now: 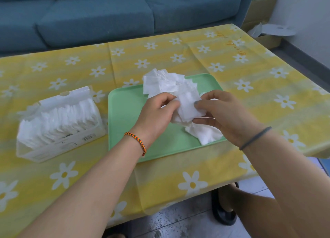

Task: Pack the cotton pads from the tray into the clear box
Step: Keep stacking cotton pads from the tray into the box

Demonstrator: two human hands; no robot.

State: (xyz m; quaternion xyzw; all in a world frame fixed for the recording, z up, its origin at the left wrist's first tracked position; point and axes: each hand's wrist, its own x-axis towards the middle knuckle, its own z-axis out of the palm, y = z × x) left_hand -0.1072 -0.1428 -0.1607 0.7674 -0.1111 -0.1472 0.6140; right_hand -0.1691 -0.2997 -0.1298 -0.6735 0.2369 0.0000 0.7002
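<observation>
A green tray [125, 112] lies in the middle of the table with a loose heap of white square cotton pads [164, 84] on its far and right parts. Above the tray, my left hand [157, 116] and my right hand [226, 114] both grip a small stack of cotton pads [189, 107] held between them. More pads [205, 134] lie under my right hand. The clear box [59, 145] stands to the left of the tray, its lid up, with a row of pads standing on edge inside it.
The table wears a yellow cloth with white daisies [178, 166]. A blue sofa [107, 14] runs along the far side. Cardboard boxes [259, 11] stand at the back right. My sandalled foot [225, 205] shows below the table's near edge.
</observation>
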